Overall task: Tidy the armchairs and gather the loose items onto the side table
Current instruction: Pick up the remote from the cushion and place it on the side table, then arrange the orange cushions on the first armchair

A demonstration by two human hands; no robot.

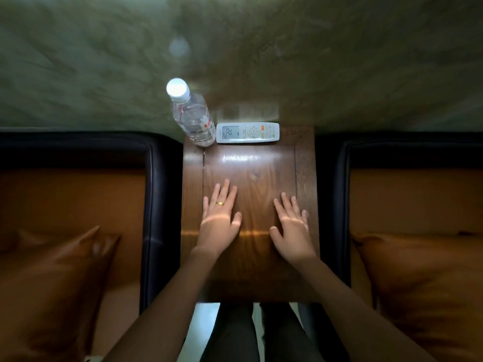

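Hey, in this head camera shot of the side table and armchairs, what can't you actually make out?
Head view:
- Remote button labels: too small, washed by glare.
- Water bottle label: blurred, seen from above.
- Left cushion: blurred, cut off by the bottom edge.
- Right cushion: cut off by the right and bottom edges.
- Side table under the left hand and right hand: covered by them.
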